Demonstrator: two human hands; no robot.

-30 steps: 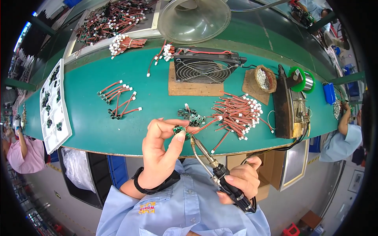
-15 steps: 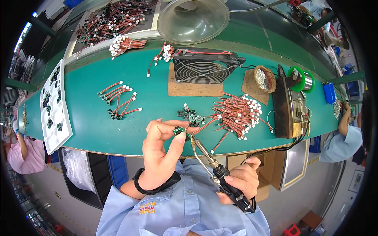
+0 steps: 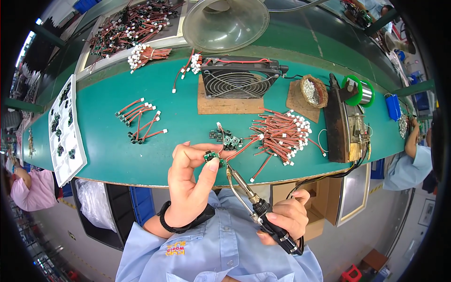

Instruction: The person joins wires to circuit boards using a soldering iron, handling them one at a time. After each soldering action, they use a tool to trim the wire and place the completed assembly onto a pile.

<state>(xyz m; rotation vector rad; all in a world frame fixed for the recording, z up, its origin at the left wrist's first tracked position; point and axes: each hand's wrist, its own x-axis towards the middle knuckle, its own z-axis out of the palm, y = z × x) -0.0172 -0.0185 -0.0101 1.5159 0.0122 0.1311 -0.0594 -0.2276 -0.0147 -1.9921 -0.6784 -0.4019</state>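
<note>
Between the thumb and fingers of my left hand (image 3: 191,176) is a small green circuit board (image 3: 211,156) with a black part on it. My right hand (image 3: 288,217) grips a black-handled soldering iron (image 3: 270,221) that has a thin metal tube along its shaft. Its tip is at the board's right edge, where a red-and-black wire lead (image 3: 244,149) runs up to the right; whether tip and board touch is too small to tell. Just beyond my left fingers lies a small cluster of circuit boards (image 3: 230,140). A large pile of wire leads with white connectors (image 3: 282,138) spreads to its right.
A black fan (image 3: 239,84) stands behind on a brown board. To the right are a bowl of silvery bits (image 3: 314,92), a solder machine (image 3: 345,122) and a green solder spool (image 3: 361,92). Wired boards (image 3: 141,120) and a white tray (image 3: 68,136) lie left. Co-workers sit at both sides.
The whole view has shifted slightly. Both hands keep nearly the same pose, with the iron's tip still at the board.
</note>
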